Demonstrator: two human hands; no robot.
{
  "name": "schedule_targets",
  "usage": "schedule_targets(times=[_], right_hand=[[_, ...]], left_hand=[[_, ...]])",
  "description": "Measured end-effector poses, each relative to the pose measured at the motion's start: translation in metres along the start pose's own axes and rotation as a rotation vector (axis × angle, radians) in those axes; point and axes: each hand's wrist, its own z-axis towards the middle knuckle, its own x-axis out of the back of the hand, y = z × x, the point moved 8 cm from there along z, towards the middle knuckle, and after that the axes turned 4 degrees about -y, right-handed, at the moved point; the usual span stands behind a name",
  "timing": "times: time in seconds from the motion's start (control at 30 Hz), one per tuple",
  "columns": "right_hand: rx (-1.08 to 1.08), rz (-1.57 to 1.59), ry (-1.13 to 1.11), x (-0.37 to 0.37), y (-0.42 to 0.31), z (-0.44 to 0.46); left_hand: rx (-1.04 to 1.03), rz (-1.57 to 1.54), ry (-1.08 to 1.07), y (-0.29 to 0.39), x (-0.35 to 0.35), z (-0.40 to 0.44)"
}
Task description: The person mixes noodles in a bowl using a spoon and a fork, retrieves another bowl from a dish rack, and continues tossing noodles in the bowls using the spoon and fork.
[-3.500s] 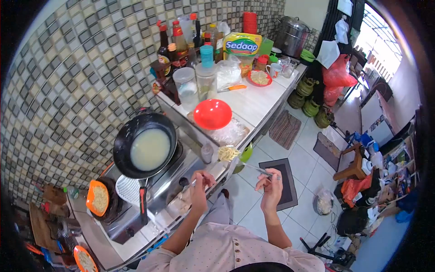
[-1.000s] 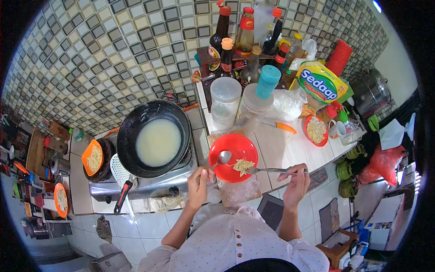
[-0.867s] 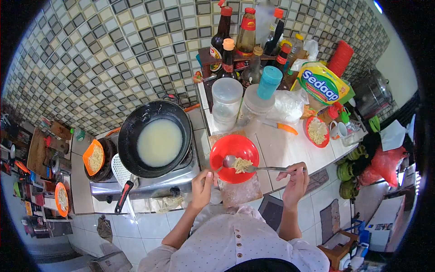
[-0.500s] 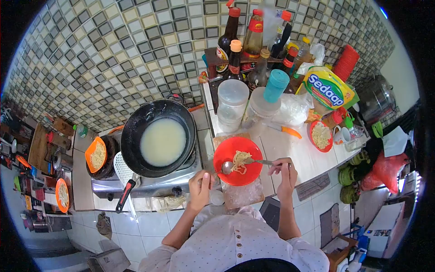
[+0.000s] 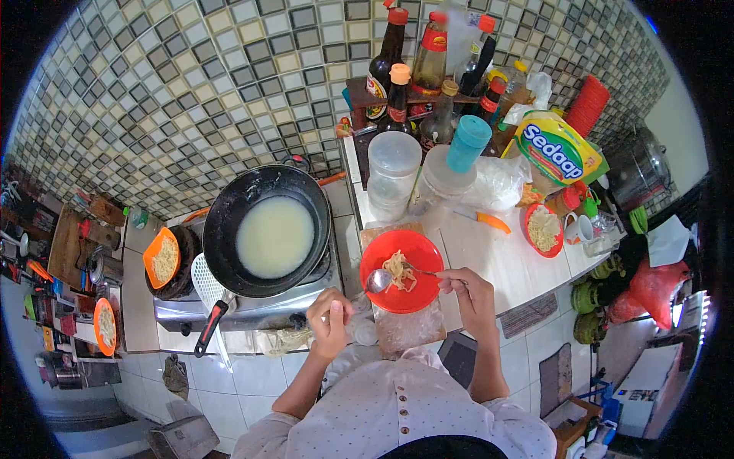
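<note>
A red bowl [image 5: 420, 299] in front of me holds a small heap of noodles [image 5: 399, 272]. My right hand [image 5: 472, 297] grips a fork [image 5: 425, 272] by its handle from the right, with the tines at the noodles. At the bowl's left side, the round head of a spoon [image 5: 378, 281] lies against the noodles. My left hand [image 5: 329, 322] is closed just left of the bowl, apparently around the spoon's handle, which is hard to see. The bowl sits on a small board [image 5: 413, 330] at the counter's edge.
On the stove [image 5: 252, 312] left is a black wok [image 5: 218, 229] of pale liquid, with a slotted turner [image 5: 206, 284] beside it. Noodles also fill an orange bowl [image 5: 150, 264] and another red bowl [image 5: 527, 227]. A knife [image 5: 491, 222], jars [image 5: 394, 172] and bottles [image 5: 390, 46] stand behind.
My left hand has drawn slightly left, and the spoon's head has shifted left with it. My right hand has moved a little left, and the fork's angle has changed at the noodles.
</note>
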Motion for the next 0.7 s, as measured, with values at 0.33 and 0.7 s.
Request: schedule_targets(times=[0.33,0.7], right_hand=[[0.027,-0.042,-0.075,-0.001,0.000,-0.004],[-0.010,-0.177,-0.061,-0.001,0.002,-0.003]], left_hand=[[0.144,0.025,0.030,-0.016,-0.006,-0.001],[0.216,-0.007,-0.072,-0.027,-0.014,0.000]])
